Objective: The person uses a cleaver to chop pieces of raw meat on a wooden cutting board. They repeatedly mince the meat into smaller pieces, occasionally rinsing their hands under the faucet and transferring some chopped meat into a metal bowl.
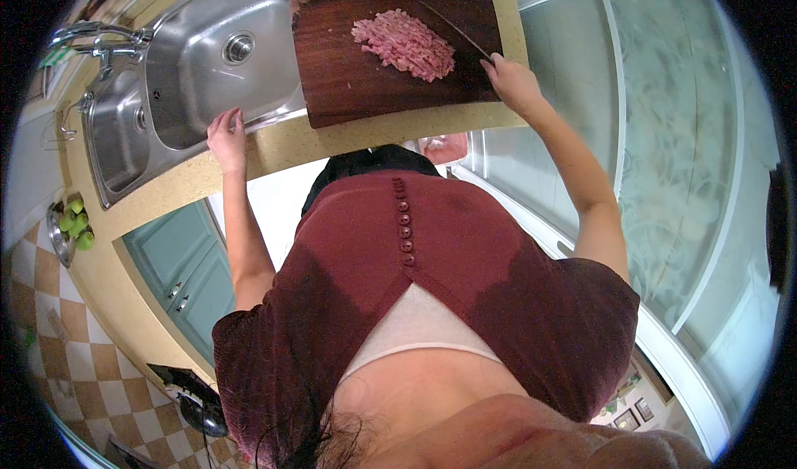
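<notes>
My right hand (514, 83) grips the handle of a kitchen knife (456, 28). The blade reaches away from me over the right part of a dark wooden cutting board (336, 89), seen nearly edge-on. To the left of the blade, a flat heap of chopped pink raw meat (405, 44) lies on the board, with a small gap between them. My left hand (227, 139) holds nothing; its fingers are bent and somewhat apart, over the front rim of the stainless steel sink (193, 77), well left of the board.
A chrome faucet (106, 38) stands behind the sink's left side. A metal bowl (60, 238) with several green fruits sits on the counter (274, 151) at the left. To the right rises a frosted glass sliding door (679, 108). A pink container (445, 148) shows below the counter edge.
</notes>
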Demonstrator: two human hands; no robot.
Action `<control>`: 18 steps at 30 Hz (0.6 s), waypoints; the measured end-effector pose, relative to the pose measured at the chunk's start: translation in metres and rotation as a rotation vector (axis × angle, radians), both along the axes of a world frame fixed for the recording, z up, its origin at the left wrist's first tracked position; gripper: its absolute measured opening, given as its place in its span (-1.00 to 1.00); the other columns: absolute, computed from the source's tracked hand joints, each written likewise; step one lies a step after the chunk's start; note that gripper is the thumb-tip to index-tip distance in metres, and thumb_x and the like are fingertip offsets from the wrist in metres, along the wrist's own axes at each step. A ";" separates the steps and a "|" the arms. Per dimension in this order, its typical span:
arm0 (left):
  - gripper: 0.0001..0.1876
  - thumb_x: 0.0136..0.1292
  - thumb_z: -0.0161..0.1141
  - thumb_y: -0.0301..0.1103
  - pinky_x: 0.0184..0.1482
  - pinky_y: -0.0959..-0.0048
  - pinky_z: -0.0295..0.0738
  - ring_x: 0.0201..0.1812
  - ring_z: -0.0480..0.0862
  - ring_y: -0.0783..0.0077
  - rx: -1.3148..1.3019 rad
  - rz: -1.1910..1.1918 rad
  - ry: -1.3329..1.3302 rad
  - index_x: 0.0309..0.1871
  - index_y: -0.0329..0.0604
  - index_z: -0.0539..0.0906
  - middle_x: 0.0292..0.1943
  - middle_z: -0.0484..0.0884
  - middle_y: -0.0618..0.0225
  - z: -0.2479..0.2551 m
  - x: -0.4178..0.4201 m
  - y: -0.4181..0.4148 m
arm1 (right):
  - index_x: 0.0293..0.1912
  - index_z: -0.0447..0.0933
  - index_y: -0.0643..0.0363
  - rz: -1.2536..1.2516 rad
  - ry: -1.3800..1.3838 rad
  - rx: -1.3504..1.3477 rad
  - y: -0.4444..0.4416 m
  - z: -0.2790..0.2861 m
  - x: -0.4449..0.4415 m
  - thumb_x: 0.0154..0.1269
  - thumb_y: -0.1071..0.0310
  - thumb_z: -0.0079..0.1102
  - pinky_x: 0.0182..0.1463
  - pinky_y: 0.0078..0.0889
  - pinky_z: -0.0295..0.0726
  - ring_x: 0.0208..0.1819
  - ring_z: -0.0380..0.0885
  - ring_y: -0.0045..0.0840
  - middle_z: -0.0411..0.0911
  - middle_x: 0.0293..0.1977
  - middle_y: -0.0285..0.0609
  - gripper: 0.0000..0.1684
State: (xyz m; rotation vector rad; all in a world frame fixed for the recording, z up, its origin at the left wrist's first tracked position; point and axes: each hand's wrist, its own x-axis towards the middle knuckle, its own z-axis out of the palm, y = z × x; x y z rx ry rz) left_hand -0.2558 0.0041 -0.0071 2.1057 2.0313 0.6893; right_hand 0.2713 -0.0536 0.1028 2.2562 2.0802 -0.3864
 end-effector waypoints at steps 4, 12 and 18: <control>-0.81 0.20 0.23 -0.23 0.03 0.29 0.48 -0.07 0.60 0.16 -0.023 0.002 0.005 -0.17 -0.01 0.72 -0.17 0.67 0.22 -0.001 -0.002 -0.003 | -0.22 0.37 0.14 -0.029 0.018 0.003 -0.005 0.019 -0.006 0.43 0.01 -0.18 -0.32 0.11 0.47 -0.38 0.54 0.07 0.55 -0.47 0.16 -0.62; -0.82 0.20 0.24 -0.23 0.02 0.29 0.49 -0.07 0.61 0.16 -0.007 0.020 0.015 -0.19 -0.04 0.72 -0.17 0.67 0.21 -0.002 0.000 -0.004 | -0.22 0.36 0.15 -0.044 -0.047 -0.039 -0.012 0.014 -0.001 0.44 -0.01 -0.21 -0.31 0.13 0.50 -0.37 0.57 0.05 0.57 -0.45 0.14 -0.60; -0.82 0.19 0.24 -0.23 0.01 0.28 0.50 -0.09 0.62 0.15 0.012 -0.007 -0.002 -0.20 -0.04 0.72 -0.20 0.68 0.20 -0.004 -0.001 0.000 | -0.21 0.38 0.15 -0.032 -0.072 -0.054 -0.021 -0.007 0.012 0.43 -0.01 -0.20 -0.31 0.11 0.51 -0.37 0.57 0.05 0.56 -0.45 0.15 -0.59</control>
